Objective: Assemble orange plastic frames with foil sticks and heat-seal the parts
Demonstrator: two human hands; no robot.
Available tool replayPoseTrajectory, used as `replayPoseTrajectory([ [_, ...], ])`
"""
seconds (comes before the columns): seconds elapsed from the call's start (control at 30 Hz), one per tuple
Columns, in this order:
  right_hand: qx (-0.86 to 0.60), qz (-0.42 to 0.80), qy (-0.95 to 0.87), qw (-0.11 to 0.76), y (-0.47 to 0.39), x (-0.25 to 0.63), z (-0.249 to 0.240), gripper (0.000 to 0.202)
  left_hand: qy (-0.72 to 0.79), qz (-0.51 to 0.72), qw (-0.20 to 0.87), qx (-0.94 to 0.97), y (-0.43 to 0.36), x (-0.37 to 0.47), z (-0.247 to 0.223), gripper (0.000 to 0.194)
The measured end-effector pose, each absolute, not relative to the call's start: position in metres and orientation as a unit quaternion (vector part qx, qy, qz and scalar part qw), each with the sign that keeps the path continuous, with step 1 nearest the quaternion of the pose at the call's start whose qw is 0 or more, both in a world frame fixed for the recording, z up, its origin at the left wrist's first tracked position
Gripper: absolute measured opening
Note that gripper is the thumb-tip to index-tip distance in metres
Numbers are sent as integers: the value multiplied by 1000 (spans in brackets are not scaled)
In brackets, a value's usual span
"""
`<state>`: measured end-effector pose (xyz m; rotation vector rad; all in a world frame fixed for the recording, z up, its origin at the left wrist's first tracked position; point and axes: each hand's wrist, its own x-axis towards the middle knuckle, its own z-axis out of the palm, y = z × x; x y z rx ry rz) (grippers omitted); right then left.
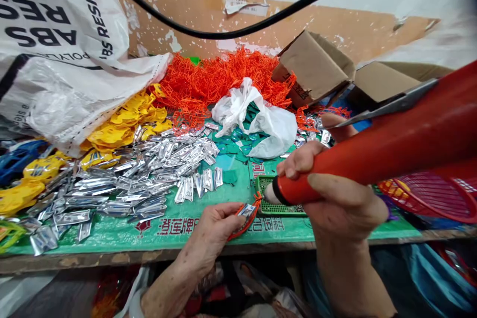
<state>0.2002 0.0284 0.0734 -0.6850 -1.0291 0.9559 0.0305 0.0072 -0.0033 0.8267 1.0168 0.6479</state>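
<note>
My left hand pinches a small orange plastic part with a silver, sticker-like piece on it, just over the table's front edge. My right hand is wrapped round a thick red tool that looks like a power screwdriver, with a metal lever along its top. Its pale nose points left, over a shallow green tray of tiny pieces, probably screws. The nose and the orange part are close but apart. Whether a bit sticks out of the nose I cannot tell.
Silver parts are heaped at left, beside yellow shells and a white sack. Behind lie orange frames, a white bag of green pieces and cardboard boxes. A pink basket stands right; a black cable hangs across.
</note>
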Motion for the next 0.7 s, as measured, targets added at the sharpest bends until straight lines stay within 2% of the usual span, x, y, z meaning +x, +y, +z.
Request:
replayPoseTrajectory([
  [0.47, -343, 432, -500, 667, 20, 189, 58, 51, 463, 301, 753, 357, 7, 33, -3, 21],
  [0.7, -332, 456, -495, 661, 20, 190, 54, 55, 461, 303, 753, 360, 6, 33, -5, 22],
])
